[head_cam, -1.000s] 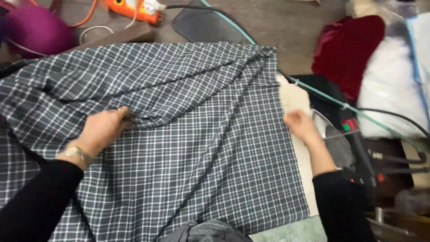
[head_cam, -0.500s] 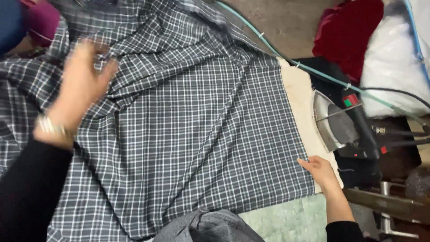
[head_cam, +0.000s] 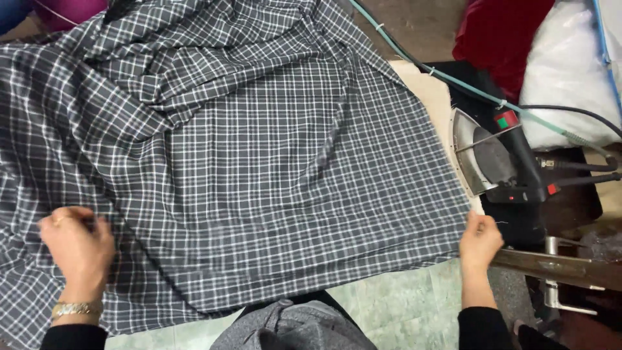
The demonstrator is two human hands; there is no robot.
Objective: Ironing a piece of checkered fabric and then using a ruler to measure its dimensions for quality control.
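A large dark grey checked cloth (head_cam: 259,168) lies spread over a padded ironing board (head_cam: 433,104), bunched into folds at the upper left. My left hand (head_cam: 79,245) pinches the cloth near its lower left, with a gold bracelet on the wrist. At the board's right side my right hand (head_cam: 481,238) grips the cloth's lower right corner. Both my sleeves are black.
A steam iron (head_cam: 495,159) rests on its stand right of the board, with a green hose (head_cam: 414,61) and black cables running off it. A dark red garment (head_cam: 499,39) and a white plastic bag (head_cam: 570,71) lie at the upper right. Purple fabric (head_cam: 71,8) shows top left.
My left hand has come down from the cloth's upper left to its lower left. My right hand has stayed at the lower right corner. The cloth now lies flatter across the board.
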